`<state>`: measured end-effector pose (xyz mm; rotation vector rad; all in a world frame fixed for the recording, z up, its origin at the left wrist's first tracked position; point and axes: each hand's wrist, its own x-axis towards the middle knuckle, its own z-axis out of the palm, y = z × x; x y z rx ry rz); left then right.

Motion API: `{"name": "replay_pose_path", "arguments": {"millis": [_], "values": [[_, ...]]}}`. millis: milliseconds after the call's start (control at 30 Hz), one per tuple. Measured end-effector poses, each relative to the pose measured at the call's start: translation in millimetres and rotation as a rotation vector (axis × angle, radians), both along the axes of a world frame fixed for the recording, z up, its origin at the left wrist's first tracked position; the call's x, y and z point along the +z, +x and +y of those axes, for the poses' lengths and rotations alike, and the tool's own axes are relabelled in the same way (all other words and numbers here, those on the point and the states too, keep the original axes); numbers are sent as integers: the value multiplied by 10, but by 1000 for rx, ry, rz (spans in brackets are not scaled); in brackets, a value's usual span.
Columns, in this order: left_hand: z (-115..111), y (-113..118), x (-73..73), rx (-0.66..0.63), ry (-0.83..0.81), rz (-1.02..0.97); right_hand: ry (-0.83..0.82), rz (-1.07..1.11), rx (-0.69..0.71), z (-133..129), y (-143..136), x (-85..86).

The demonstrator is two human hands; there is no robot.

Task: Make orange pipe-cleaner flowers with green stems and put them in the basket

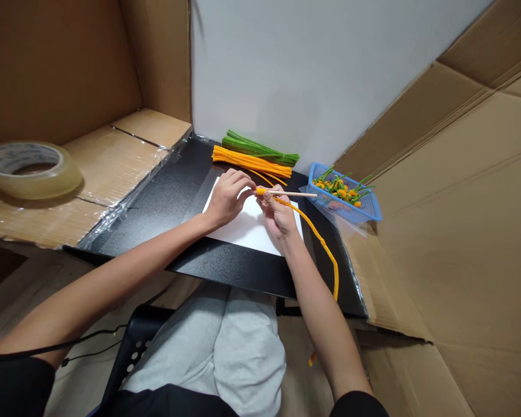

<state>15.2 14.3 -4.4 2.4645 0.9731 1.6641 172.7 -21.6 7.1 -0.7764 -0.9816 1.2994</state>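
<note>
Above a white sheet (243,231) on the black table, both hands meet at a thin wooden stick (297,194). Orange pipe cleaner is wound in a small coil (261,191) around the stick's left end. My left hand (229,198) pinches the coil's left side, fingers closed. My right hand (278,213) holds the stick just right of the coil, between thumb and fingers. A long orange strand (319,236) runs from the coil over my right hand, curves right and hangs past the table's front edge. The stick points right, toward the basket.
Green pipe cleaners (260,149) and an orange bundle (252,162) lie at the back. A blue basket (371,209) with small orange and green pieces stands back right. A tape roll (65,176) rests on cardboard (99,153) at left. Cardboard walls flank the table (156,200).
</note>
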Motion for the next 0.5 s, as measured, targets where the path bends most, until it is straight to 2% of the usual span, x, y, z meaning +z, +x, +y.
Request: {"name": "replay_pose_path", "arguments": {"millis": [200,500], "values": [[11,8,0,-93,-12,-21,-31,-21,-13,-25,-30,29],[-13,-14,51,-114,-135,-81,-1,-27,-12,-22,3,47]]}}
